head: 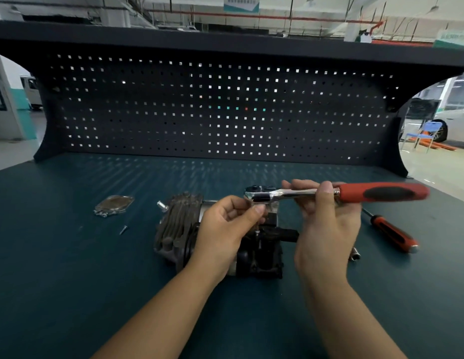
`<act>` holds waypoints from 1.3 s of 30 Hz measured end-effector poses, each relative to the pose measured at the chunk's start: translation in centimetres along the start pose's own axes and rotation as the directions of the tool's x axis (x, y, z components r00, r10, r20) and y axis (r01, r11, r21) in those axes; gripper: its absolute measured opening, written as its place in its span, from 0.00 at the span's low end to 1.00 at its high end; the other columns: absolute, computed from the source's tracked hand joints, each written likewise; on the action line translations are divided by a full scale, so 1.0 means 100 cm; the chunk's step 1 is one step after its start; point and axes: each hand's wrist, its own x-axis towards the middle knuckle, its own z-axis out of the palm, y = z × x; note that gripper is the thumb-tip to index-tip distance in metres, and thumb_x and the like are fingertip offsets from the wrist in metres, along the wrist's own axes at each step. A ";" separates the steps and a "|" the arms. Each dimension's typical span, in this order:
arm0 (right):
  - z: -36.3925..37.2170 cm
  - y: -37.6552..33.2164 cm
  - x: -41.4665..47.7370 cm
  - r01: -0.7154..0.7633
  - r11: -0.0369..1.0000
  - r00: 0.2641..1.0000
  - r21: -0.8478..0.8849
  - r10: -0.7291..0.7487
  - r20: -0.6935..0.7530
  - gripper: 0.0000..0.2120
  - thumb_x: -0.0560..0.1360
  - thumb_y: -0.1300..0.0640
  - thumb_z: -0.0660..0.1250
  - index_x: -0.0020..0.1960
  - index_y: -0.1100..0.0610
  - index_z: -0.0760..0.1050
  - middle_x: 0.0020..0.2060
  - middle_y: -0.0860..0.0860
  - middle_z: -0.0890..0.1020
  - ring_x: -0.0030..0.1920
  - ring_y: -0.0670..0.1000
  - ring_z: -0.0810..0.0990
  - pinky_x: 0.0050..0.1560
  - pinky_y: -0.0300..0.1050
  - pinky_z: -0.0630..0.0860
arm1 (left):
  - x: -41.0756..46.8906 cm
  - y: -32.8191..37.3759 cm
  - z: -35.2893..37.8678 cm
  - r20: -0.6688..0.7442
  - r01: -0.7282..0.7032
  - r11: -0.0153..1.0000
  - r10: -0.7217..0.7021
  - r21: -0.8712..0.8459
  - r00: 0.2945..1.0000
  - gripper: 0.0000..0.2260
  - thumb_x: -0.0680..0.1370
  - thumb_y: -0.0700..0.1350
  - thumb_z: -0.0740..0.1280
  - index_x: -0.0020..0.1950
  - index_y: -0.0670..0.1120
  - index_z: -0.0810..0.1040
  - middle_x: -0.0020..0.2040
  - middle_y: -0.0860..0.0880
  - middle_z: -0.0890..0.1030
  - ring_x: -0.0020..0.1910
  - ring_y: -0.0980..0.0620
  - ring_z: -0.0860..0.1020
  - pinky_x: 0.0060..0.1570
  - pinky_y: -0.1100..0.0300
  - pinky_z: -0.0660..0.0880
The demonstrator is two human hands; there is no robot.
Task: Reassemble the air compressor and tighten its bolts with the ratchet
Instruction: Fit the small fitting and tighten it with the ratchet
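The air compressor (pixel 173 229) lies on its side at the middle of the teal workbench (pixel 70 255), its ribbed cylinder to the left and its black body under the hands. The ratchet (pixel 355 193) is held level just above it, chrome head to the left, red and black grip to the right. The right hand (pixel 326 229) is raised from the wrist, its fingers curled round the chrome shank beside the grip. The left hand (pixel 225 226) reaches in from the left, thumb and forefinger pinching the dark attachment (pixel 259 200) under the ratchet head; the other fingers are curled. A screwdriver (pixel 391 233) and a loose socket (pixel 354 253) lie to the right, a metal cover plate (pixel 114 204) and a screw (pixel 123 229) to the left, a pegboard (pixel 218 107) behind.
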 end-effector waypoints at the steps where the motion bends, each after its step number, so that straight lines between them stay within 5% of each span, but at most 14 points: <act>1: 0.002 0.000 -0.004 0.130 0.990 0.991 -0.049 -0.128 0.044 0.02 0.81 0.59 0.57 0.51 0.56 0.64 0.38 0.53 0.84 0.44 0.56 0.85 0.49 0.41 0.78 | 0.001 -0.001 -0.001 -0.004 -0.003 1.000 0.003 0.014 1.000 0.03 0.70 0.44 0.73 0.38 0.48 0.80 0.38 0.48 0.84 0.38 0.55 0.82 0.41 0.65 0.77; 5: 0.003 -0.002 -0.015 0.535 0.811 0.833 -0.235 -0.461 0.305 0.16 0.78 0.59 0.62 0.54 0.38 0.73 0.42 0.52 0.83 0.47 0.55 0.83 0.57 0.51 0.75 | 0.001 0.002 0.005 -0.025 0.016 0.999 -0.015 0.029 1.000 0.04 0.71 0.37 0.71 0.41 0.42 0.76 0.33 0.52 0.81 0.34 0.58 0.78 0.37 0.66 0.75; 9: -0.001 0.007 -0.026 0.730 0.619 0.654 -0.290 -0.511 0.557 0.04 0.77 0.60 0.66 0.49 0.52 0.74 0.50 0.48 0.84 0.60 0.45 0.79 0.66 0.42 0.66 | 0.004 0.004 0.000 0.038 0.051 0.994 -0.055 0.094 0.998 0.13 0.76 0.29 0.62 0.36 0.43 0.71 0.24 0.57 0.79 0.27 0.64 0.77 0.30 0.72 0.72; 13: 0.003 0.002 -0.017 0.547 0.793 0.743 -0.267 -0.314 0.591 0.05 0.78 0.53 0.61 0.52 0.52 0.72 0.55 0.50 0.82 0.61 0.43 0.77 0.68 0.41 0.65 | 0.002 0.003 0.003 -0.012 0.033 0.999 -0.032 0.042 0.999 0.08 0.70 0.39 0.72 0.35 0.45 0.74 0.26 0.53 0.79 0.26 0.60 0.76 0.30 0.66 0.73; 15: 0.001 -0.001 -0.014 0.507 0.835 0.829 -0.212 -0.404 0.387 0.09 0.79 0.61 0.60 0.53 0.49 0.70 0.50 0.53 0.84 0.57 0.48 0.80 0.63 0.39 0.69 | 0.003 0.001 0.003 -0.004 0.022 1.000 -0.022 0.005 1.000 0.11 0.63 0.49 0.75 0.36 0.46 0.76 0.31 0.50 0.81 0.31 0.57 0.77 0.36 0.63 0.74; 18: -0.002 -0.002 0.001 0.045 0.996 0.998 -0.080 -0.041 0.053 0.04 0.81 0.61 0.57 0.55 0.53 0.66 0.45 0.52 0.86 0.52 0.54 0.83 0.61 0.47 0.73 | 0.006 -0.002 0.000 0.013 0.035 0.999 -0.035 -0.004 0.999 0.12 0.60 0.53 0.74 0.35 0.48 0.77 0.34 0.49 0.83 0.34 0.56 0.79 0.37 0.65 0.76; 21: -0.010 0.003 0.019 -0.396 0.897 0.905 0.198 0.418 -0.084 0.02 0.82 0.63 0.55 0.52 0.59 0.66 0.39 0.53 0.86 0.43 0.53 0.86 0.59 0.51 0.76 | 0.006 -0.003 0.002 0.027 0.029 0.999 -0.030 0.037 0.999 0.13 0.62 0.53 0.74 0.38 0.46 0.77 0.34 0.49 0.83 0.35 0.57 0.80 0.39 0.66 0.77; 23: -0.009 0.001 0.019 -0.423 0.875 0.890 0.236 0.450 -0.076 0.04 0.82 0.63 0.55 0.49 0.60 0.67 0.38 0.53 0.86 0.41 0.52 0.86 0.55 0.51 0.78 | 0.005 -0.002 0.002 0.030 0.031 0.999 -0.033 0.038 0.999 0.12 0.63 0.51 0.73 0.39 0.45 0.76 0.35 0.49 0.83 0.34 0.57 0.79 0.40 0.65 0.77; 27: -0.002 0.000 -0.001 0.075 0.995 0.997 -0.070 -0.073 0.036 0.04 0.81 0.61 0.57 0.49 0.54 0.63 0.38 0.53 0.85 0.45 0.55 0.85 0.50 0.40 0.77 | 0.003 -0.004 -0.003 0.025 0.025 1.000 -0.025 0.014 0.999 0.07 0.64 0.51 0.73 0.38 0.51 0.81 0.39 0.48 0.84 0.38 0.55 0.80 0.40 0.64 0.77; 31: 0.004 -0.003 -0.012 0.483 0.853 0.867 -0.196 -0.433 0.247 0.16 0.78 0.58 0.60 0.56 0.37 0.67 0.38 0.52 0.83 0.43 0.57 0.84 0.52 0.50 0.77 | 0.005 -0.006 -0.002 0.006 -0.004 0.999 0.004 -0.033 1.000 0.14 0.62 0.50 0.75 0.43 0.47 0.80 0.38 0.52 0.82 0.38 0.58 0.79 0.39 0.67 0.75; 33: 0.004 -0.005 -0.016 0.603 0.766 0.772 -0.223 -0.491 0.402 0.16 0.80 0.52 0.61 0.57 0.30 0.69 0.42 0.52 0.82 0.44 0.59 0.83 0.49 0.53 0.78 | 0.005 -0.005 0.001 -0.002 -0.002 0.999 0.002 -0.033 1.000 0.15 0.61 0.48 0.76 0.42 0.45 0.77 0.35 0.52 0.81 0.36 0.58 0.78 0.37 0.68 0.75; 35: 0.003 -0.001 -0.021 0.665 0.686 0.708 -0.294 -0.454 0.542 0.08 0.79 0.51 0.62 0.55 0.39 0.74 0.48 0.43 0.81 0.54 0.51 0.81 0.50 0.49 0.76 | 0.006 -0.004 0.001 -0.013 -0.006 0.999 0.006 0.041 1.000 0.09 0.67 0.36 0.74 0.39 0.44 0.75 0.32 0.53 0.80 0.33 0.59 0.77 0.34 0.69 0.73; 37: 0.001 0.005 -0.024 0.786 0.521 0.594 -0.333 -0.489 0.639 0.10 0.75 0.61 0.65 0.53 0.50 0.73 0.52 0.40 0.77 0.58 0.37 0.73 0.48 0.49 0.72 | 0.006 -0.005 -0.001 -0.002 -0.003 0.990 0.004 0.138 1.000 0.10 0.71 0.29 0.68 0.39 0.43 0.75 0.33 0.51 0.79 0.36 0.55 0.77 0.37 0.65 0.73; 39: 0.003 0.009 -0.024 0.768 0.545 0.610 -0.337 -0.461 0.644 0.19 0.70 0.69 0.67 0.53 0.48 0.74 0.50 0.44 0.78 0.53 0.38 0.74 0.49 0.43 0.73 | 0.005 -0.005 -0.003 0.029 0.005 0.995 -0.008 0.102 1.000 0.07 0.71 0.31 0.70 0.42 0.42 0.76 0.37 0.47 0.79 0.39 0.51 0.77 0.40 0.60 0.74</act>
